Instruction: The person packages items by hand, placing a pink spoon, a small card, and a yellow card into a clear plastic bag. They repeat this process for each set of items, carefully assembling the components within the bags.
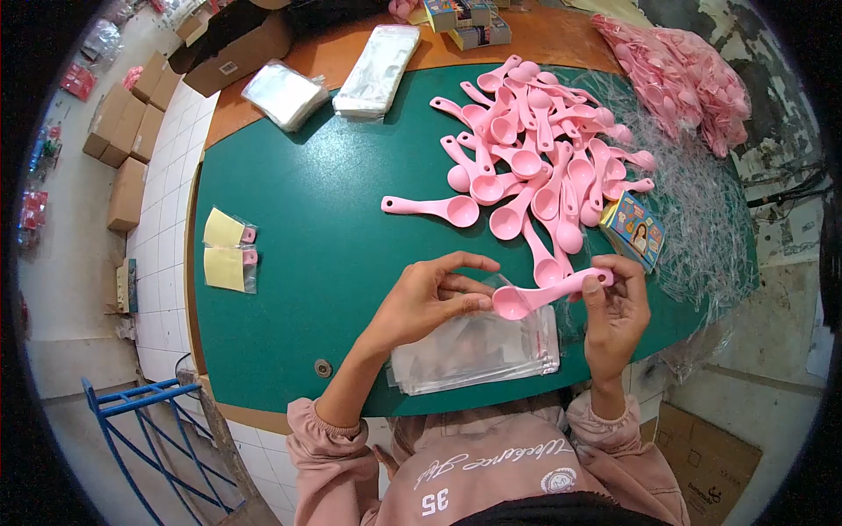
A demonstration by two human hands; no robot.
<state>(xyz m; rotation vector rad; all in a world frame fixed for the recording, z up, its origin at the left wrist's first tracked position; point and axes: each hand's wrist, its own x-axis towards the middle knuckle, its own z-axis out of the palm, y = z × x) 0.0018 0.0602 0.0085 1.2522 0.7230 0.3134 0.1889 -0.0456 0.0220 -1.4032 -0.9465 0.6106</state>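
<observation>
My right hand (617, 302) grips the handle end of a pink measuring spoon (548, 291), its bowl pointing left. My left hand (443, 298) is at the bowl, thumb and fingers pinching the edge of a thin clear plastic bag (500, 282), which is hard to see against the spoon. Below both hands lies a stack of clear plastic bags (465, 355) at the table's near edge. A loose pink spoon (431, 208) rests beyond my left hand. Past my hands spreads a pile of pink spoons (535, 158).
Two packets with yellow cards (224, 268) lie at the left of the green table (307, 193). Printed cards (633, 230) sit beside the pile. Bag stacks (377, 72) and a cardboard box (232, 48) are at the back; a bag of spoons (680, 83) stands far right.
</observation>
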